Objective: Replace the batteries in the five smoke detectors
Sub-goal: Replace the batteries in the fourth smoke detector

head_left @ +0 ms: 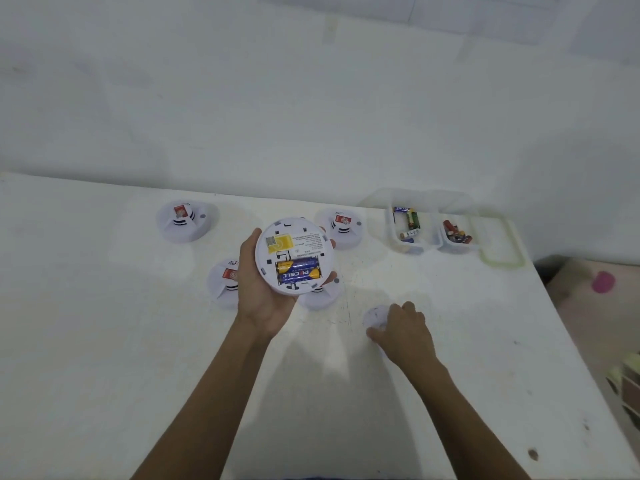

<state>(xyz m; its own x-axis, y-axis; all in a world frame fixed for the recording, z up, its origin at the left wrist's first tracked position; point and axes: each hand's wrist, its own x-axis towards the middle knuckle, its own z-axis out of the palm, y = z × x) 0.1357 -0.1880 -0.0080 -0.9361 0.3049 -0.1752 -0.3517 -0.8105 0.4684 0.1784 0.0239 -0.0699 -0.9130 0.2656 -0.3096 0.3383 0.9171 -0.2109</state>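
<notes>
Nearest, on the white tabletop (pixel 138 341): right hand (pixel 403 332) lowered onto a white round plastic back plate (pixel 375 315), fingers curled over its rim and thumb at the near edge, gripping it against the surface.

Further in, raised clear of the table: left hand (pixel 263 299) cupping a white round plastic smoke detector (pixel 294 237) underside up, fingers wrapped round its edge. Battery bay open, with two blue-and-gold cylindrical batteries (pixel 298 270) seated side by side.

Judged as the open-detector step of one unit out of five. Cannot tell whether the seated pair is spent or fresh. If spent, calls for letting go of the plate, then prising each cell out from its spring end. If fresh, calls for lifting the plate, lining up its tabs with the slots and twisting it closed.

Around and beyond the held unit, dome side up: a white detector with a red label (pixel 225 282) just left, another largely hidden behind (pixel 320 297), a far-left one (pixel 187 220) and a far-right one (pixel 341 226).

Farthest right: a clear plastic tub of blue and green cells (pixel 412 249), touching a second clear tub of reddish cells (pixel 457 250), then a clear lid with a pale green rim (pixel 498 263).
</notes>
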